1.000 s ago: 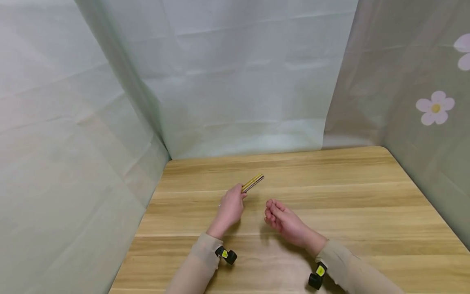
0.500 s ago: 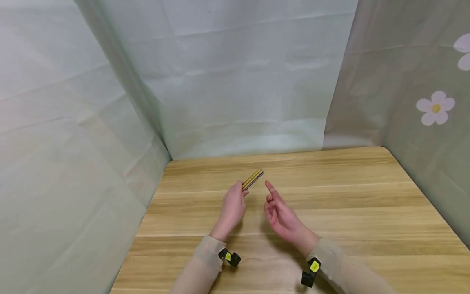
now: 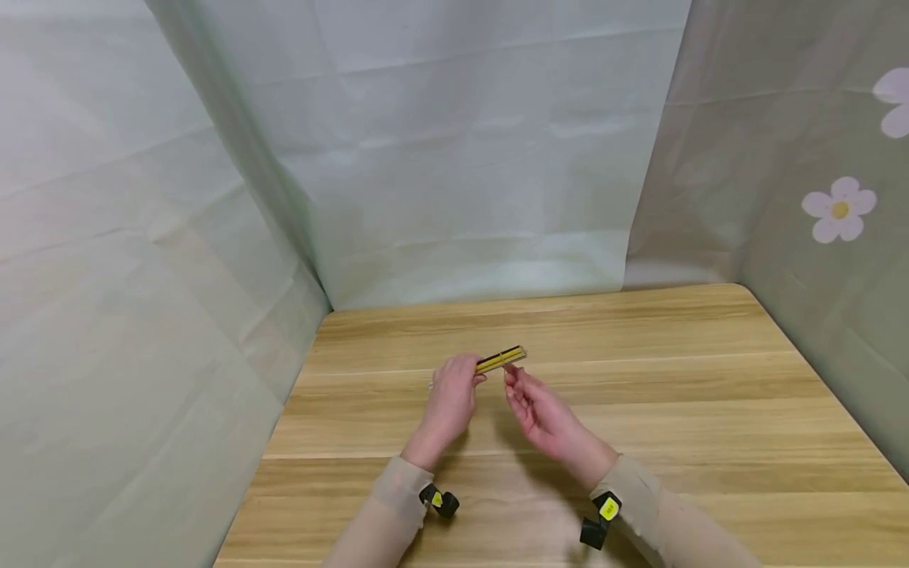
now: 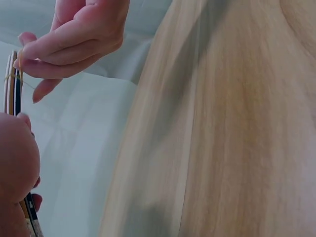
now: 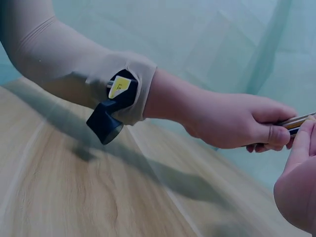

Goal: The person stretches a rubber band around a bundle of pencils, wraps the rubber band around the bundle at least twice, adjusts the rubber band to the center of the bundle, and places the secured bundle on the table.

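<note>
My left hand [image 3: 450, 398] grips a slim bundle of yellow-and-black pencils [image 3: 500, 360] at its near part, the far ends sticking out toward the right. A thin tan rubber band [image 4: 20, 69] loops around the bundle near those ends. My right hand [image 3: 550, 420] is close beside it, thumb and fingertips pinching the band and drawing it slightly off the pencils in the left wrist view. Below the left fist, the other pencil ends [image 4: 32, 217] show. In the right wrist view the left thumb [image 5: 277, 135] lies along the bundle.
Both hands are above a wood-grain table [image 3: 682, 347]. Pale cloth sheets [image 3: 454, 158] hang behind and to the left; a grey-green one with white flowers [image 3: 839, 209] stands on the right. A small black camera [image 3: 600, 521] is strapped to each wrist.
The bundle has swung from a steep slant to a flatter one, its far ends moving right and down. My right index finger, stretched out half a second ago, has bent in to the rubber band.
</note>
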The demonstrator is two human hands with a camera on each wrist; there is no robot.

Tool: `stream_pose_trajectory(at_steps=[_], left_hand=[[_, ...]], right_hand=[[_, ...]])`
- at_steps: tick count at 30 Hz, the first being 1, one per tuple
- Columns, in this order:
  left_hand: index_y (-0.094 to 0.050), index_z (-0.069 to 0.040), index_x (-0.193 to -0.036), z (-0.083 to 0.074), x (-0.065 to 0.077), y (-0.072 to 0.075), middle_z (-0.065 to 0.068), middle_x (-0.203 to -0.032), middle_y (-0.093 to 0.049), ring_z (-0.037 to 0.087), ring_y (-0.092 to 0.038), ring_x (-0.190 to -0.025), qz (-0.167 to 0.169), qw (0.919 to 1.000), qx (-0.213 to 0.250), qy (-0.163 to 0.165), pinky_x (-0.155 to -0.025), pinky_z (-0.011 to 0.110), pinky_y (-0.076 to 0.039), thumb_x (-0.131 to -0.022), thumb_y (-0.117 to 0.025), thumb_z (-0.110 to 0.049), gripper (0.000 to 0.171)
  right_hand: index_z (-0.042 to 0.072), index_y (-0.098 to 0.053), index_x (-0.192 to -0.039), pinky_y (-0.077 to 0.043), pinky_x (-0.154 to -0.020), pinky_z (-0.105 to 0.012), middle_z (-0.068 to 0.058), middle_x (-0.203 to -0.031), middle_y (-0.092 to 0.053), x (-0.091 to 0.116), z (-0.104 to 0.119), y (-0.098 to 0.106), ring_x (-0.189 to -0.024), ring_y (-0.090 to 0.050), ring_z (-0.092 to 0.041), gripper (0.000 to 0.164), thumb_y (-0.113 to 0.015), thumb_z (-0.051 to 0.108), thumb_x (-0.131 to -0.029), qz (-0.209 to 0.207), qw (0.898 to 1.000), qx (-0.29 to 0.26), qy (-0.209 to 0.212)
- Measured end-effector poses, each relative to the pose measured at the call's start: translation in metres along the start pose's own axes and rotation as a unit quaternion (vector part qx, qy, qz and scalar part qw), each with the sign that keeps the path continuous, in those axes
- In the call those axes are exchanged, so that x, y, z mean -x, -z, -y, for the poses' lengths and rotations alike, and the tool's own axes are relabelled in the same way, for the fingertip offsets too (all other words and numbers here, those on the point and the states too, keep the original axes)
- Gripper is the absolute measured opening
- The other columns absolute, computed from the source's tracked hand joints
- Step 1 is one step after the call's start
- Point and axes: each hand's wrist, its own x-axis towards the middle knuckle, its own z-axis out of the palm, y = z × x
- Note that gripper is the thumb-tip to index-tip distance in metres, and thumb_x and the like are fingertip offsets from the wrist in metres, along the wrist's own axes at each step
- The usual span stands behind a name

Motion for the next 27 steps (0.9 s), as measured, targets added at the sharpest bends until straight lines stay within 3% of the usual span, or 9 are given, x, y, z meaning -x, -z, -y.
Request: stream_pose_trajectory(at_steps=[3,7,12,19,27], left_hand=[[-0.063,-0.007,-0.120,-0.001,0.001,0.002,0.010,-0.113,-0.070,0.030,-0.064,-0.107,0.014,0.9996,-0.005,-0.023,-0.081,0.043,-0.048,-0.102,-0.070,-0.014,0.021],[-0.063,-0.008,-0.121,-0.001,0.001,0.003,0.008,-0.113,-0.070,0.028,-0.063,-0.107,0.028,0.9987,-0.007,-0.042,-0.078,0.040,-0.044,-0.101,-0.070,-0.014,0.022],[-0.062,-0.008,-0.121,0.001,0.002,0.002,0.006,-0.112,-0.068,0.026,-0.062,-0.106,0.036,0.9980,-0.003,-0.053,-0.078,0.038,-0.043,-0.103,-0.069,-0.015,0.020],[-0.061,-0.009,-0.121,0.004,0.004,0.003,0.006,-0.111,-0.067,0.025,-0.062,-0.103,0.041,0.9976,-0.001,-0.055,-0.079,0.039,-0.044,-0.103,-0.068,-0.016,0.020],[-0.063,-0.009,-0.123,0.005,0.007,0.002,0.008,-0.115,-0.069,0.028,-0.063,-0.109,0.057,0.9968,-0.014,-0.055,-0.085,0.042,-0.046,-0.103,-0.069,-0.016,0.021]], right_hand=[[0.010,-0.074,-0.110,-0.054,-0.089,-0.016,0.000,-0.098,-0.076,0.001,0.003,0.004,-0.084,-0.074,-0.005,0.029,-0.045,0.006,-0.115,-0.004,1.000,0.002,-0.009],[0.009,-0.074,-0.107,-0.053,-0.094,-0.018,-0.001,-0.094,-0.077,0.002,0.009,0.011,-0.086,-0.075,-0.006,0.030,-0.045,0.014,-0.116,0.002,1.000,-0.013,-0.007],[0.007,-0.075,-0.106,-0.053,-0.097,-0.021,-0.002,-0.093,-0.079,0.005,0.015,0.017,-0.089,-0.077,-0.007,0.037,-0.043,0.021,-0.117,0.038,0.999,-0.007,-0.015],[0.013,-0.071,-0.108,-0.055,-0.095,-0.023,0.000,-0.102,-0.080,0.006,0.019,0.020,-0.095,-0.076,-0.006,0.031,-0.044,0.027,-0.116,0.031,0.997,0.072,-0.002],[0.015,-0.068,-0.109,-0.056,-0.096,-0.027,0.000,-0.108,-0.080,0.006,0.024,0.027,-0.102,-0.074,-0.006,0.031,-0.046,0.037,-0.114,0.038,0.987,0.158,0.017]])
